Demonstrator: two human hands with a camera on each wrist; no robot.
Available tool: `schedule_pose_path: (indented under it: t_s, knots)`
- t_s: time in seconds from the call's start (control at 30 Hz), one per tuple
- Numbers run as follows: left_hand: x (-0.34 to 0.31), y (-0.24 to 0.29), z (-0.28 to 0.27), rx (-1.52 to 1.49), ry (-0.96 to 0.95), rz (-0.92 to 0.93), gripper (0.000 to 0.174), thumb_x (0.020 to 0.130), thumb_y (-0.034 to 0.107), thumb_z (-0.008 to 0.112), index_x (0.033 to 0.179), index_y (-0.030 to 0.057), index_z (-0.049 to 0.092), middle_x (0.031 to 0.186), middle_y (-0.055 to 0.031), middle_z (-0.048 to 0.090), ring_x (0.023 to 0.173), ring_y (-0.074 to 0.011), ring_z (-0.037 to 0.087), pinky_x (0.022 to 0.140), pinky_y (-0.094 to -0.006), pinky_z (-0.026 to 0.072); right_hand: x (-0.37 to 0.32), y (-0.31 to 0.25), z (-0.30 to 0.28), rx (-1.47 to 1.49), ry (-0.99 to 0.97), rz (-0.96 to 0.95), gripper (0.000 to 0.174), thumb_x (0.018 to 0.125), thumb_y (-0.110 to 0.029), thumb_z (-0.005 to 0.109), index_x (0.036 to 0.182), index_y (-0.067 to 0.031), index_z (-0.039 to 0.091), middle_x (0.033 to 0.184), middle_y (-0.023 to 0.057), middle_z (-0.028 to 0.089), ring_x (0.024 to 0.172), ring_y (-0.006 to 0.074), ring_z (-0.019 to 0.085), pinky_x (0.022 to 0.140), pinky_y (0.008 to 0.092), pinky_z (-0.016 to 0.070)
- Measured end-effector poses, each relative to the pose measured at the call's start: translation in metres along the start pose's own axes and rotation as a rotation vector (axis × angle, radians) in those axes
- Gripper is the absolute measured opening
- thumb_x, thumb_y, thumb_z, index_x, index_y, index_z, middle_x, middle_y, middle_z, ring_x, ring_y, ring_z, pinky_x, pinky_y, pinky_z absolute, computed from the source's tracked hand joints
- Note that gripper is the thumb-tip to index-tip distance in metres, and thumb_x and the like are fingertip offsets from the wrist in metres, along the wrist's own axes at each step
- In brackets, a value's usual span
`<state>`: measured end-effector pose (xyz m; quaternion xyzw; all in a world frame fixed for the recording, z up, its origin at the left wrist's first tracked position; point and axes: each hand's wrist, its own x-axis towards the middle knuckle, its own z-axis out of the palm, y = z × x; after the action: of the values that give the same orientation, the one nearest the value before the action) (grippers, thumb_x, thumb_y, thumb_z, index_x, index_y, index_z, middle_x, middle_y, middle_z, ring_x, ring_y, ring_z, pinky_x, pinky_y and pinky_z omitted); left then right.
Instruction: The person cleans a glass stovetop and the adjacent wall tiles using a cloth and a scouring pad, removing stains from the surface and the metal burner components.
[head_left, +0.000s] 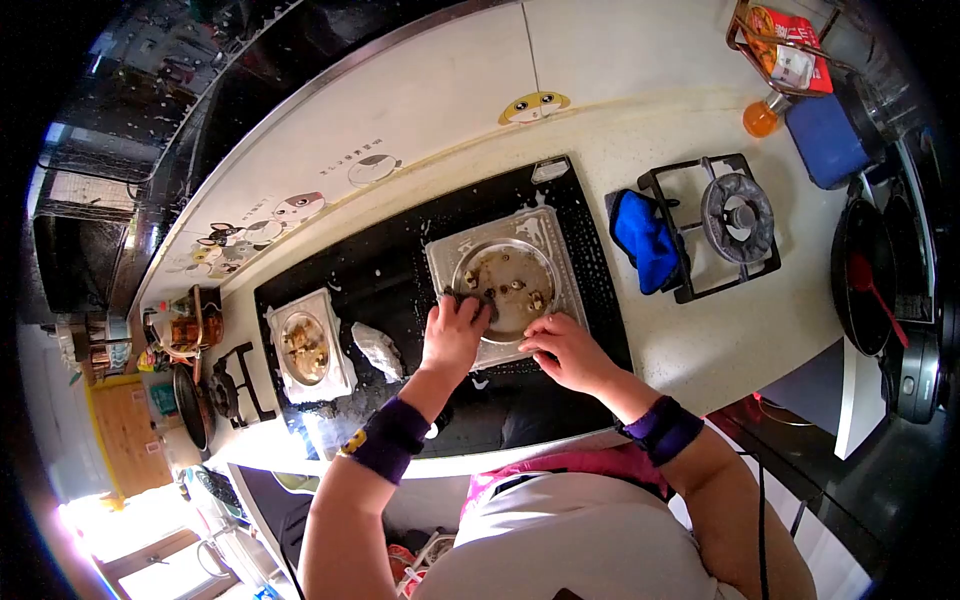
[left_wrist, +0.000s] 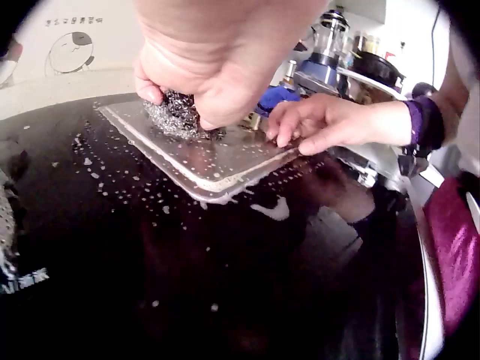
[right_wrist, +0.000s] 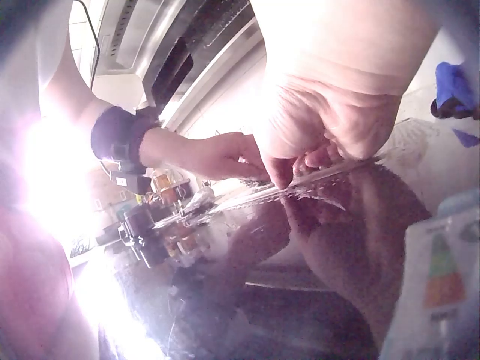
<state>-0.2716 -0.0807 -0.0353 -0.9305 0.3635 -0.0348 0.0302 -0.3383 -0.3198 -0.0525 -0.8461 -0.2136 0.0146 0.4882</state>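
My left hand (head_left: 452, 335) grips a steel wool scrubber (left_wrist: 178, 118) and presses it on the square metal burner plate (head_left: 443, 250) of the black glass cooktop. Wet streaks and foam mark that plate, and small burner parts show inside its round well (head_left: 505, 275). At the plate's near right edge is my right hand (head_left: 575, 355), its thumb and curled fingers holding the rim. From the right wrist view, the right thumb (right_wrist: 280, 172) lies against the plate's edge. The scrubber is partly hidden under the left fingers.
Left on the cooktop are a second burner plate (head_left: 345, 372) and a crumpled grey-white piece (head_left: 377, 350). A blue cloth (head_left: 645, 240) and a pan support (head_left: 690, 285) with a burner ring sit on the right counter. Pans (head_left: 862, 270) stand far right.
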Motion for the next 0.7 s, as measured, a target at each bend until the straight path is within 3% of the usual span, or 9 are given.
schedule_pose_path:
  t_s: [0.07, 0.17, 0.27, 0.33, 0.43, 0.57, 0.7]
  knots:
    - [-0.007, -0.002, -0.009, 0.009, -0.041, 0.002, 0.039, 0.079, 0.017, 0.061, 0.117, 0.0181, 0.07, 0.108, -0.002, 0.057, 0.101, -0.0261, 0.052, 0.082, -0.0378, 0.0474, -0.001, -0.001, 0.0, 0.006, -0.004, 0.006, 0.019, 0.08, -0.002, 0.07, 0.098, -0.0065, 0.069, 0.107, 0.0076, 0.062, 0.104, 0.0283, 0.058, 0.094, 0.0394, 0.0487]
    - [-0.004, -0.005, -0.004, 0.049, 0.077, -0.058, 0.034, 0.079, 0.017, 0.062, 0.112, 0.017, 0.07, 0.106, -0.0047, 0.057, 0.099, -0.0267, 0.053, 0.079, -0.0371, 0.0484, -0.001, 0.002, 0.0, 0.015, 0.007, -0.003, 0.018, 0.08, -0.001, 0.069, 0.097, -0.0065, 0.069, 0.107, 0.0078, 0.061, 0.104, 0.0284, 0.058, 0.095, 0.0396, 0.0481]
    - [0.019, 0.005, 0.001, 0.022, 0.053, -0.28, 0.033, 0.078, 0.016, 0.063, 0.111, 0.0147, 0.07, 0.105, -0.0058, 0.057, 0.1, -0.0284, 0.053, 0.079, -0.0377, 0.0495, -0.001, 0.002, 0.001, 0.018, 0.007, -0.007, 0.017, 0.081, -0.001, 0.069, 0.097, -0.0061, 0.069, 0.107, 0.0082, 0.061, 0.105, 0.0285, 0.058, 0.096, 0.0399, 0.0474]
    - [0.018, 0.015, 0.012, 0.055, 0.063, -0.264, 0.033, 0.077, 0.015, 0.063, 0.109, 0.0097, 0.07, 0.102, -0.0064, 0.057, 0.1, -0.0303, 0.053, 0.079, -0.0386, 0.0501, -0.001, 0.0, -0.001, 0.019, -0.004, 0.0, 0.017, 0.081, -0.001, 0.068, 0.097, -0.0058, 0.069, 0.108, 0.0085, 0.061, 0.106, 0.0285, 0.057, 0.096, 0.0401, 0.0471]
    - [-0.001, 0.02, 0.001, 0.019, 0.057, -0.134, 0.033, 0.078, 0.014, 0.061, 0.11, 0.0099, 0.07, 0.1, -0.006, 0.056, 0.098, -0.0286, 0.052, 0.079, -0.0374, 0.049, -0.001, -0.001, -0.001, 0.023, -0.019, 0.025, 0.017, 0.081, -0.001, 0.068, 0.097, -0.0056, 0.069, 0.109, 0.0084, 0.061, 0.107, 0.0287, 0.057, 0.097, 0.04, 0.0468]
    - [0.011, 0.004, 0.004, 0.074, 0.106, -0.212, 0.032, 0.079, 0.015, 0.061, 0.11, 0.0112, 0.071, 0.1, -0.0055, 0.055, 0.097, -0.0276, 0.052, 0.078, -0.037, 0.0469, -0.001, 0.001, 0.0, 0.026, -0.015, 0.018, 0.017, 0.081, -0.001, 0.068, 0.098, -0.0055, 0.069, 0.109, 0.0087, 0.061, 0.106, 0.0293, 0.057, 0.097, 0.0404, 0.0471]
    - [0.009, 0.015, 0.005, 0.037, -0.019, -0.279, 0.035, 0.08, 0.01, 0.062, 0.113, 0.0129, 0.071, 0.105, -0.006, 0.055, 0.101, -0.0279, 0.051, 0.082, -0.0392, 0.0483, -0.002, -0.001, -0.001, 0.018, -0.017, 0.014, 0.018, 0.081, -0.001, 0.068, 0.098, -0.0056, 0.069, 0.109, 0.0091, 0.061, 0.106, 0.0293, 0.057, 0.096, 0.0407, 0.0472]
